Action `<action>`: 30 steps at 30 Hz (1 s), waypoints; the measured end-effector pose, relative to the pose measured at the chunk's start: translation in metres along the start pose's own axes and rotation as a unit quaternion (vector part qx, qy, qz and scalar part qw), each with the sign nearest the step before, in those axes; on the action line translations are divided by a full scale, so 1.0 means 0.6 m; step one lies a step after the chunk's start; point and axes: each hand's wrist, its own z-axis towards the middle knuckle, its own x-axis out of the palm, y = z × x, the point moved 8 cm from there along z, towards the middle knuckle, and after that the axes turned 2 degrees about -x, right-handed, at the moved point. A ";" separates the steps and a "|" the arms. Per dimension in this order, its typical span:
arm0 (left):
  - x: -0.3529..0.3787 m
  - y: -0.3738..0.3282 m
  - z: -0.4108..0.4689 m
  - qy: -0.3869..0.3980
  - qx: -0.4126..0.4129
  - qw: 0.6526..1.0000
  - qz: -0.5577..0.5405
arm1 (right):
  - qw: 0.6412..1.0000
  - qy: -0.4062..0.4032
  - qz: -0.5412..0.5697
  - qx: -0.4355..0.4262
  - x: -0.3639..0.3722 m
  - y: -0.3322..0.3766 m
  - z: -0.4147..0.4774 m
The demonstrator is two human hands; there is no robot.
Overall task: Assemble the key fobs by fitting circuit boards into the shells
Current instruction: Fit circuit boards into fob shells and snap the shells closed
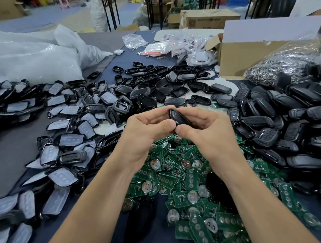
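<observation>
Both my left hand (pixel 143 130) and right hand (pixel 210 135) pinch one glossy black shell (pixel 179 117) with curled fingers (pixel 163 125), above the circuit boards (pixel 185 169) heaped on the counter (pixel 10 154). It looks light, rigid and slippery: I should grip its long edges, never the polished face.

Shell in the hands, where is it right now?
In the head view it is at centre: the shell is pinched between the left hand and right hand, held above the pile of green circuit boards.
</observation>
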 end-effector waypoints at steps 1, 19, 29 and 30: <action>0.001 0.000 0.000 0.001 0.002 1.000 0.002 | 1.000 0.000 0.010 0.001 -0.002 -0.001 0.001; -0.015 -0.001 -0.011 -0.142 -0.008 0.985 0.094 | 0.969 -0.025 -0.236 -0.064 0.016 0.011 -0.020; -0.016 -0.021 -0.014 -0.171 0.076 0.976 0.108 | 0.991 -0.060 -0.118 -0.021 0.004 -0.002 -0.010; -0.015 -0.024 -0.014 -0.167 0.087 0.977 0.102 | 0.995 -0.062 -0.074 0.002 0.000 -0.010 -0.005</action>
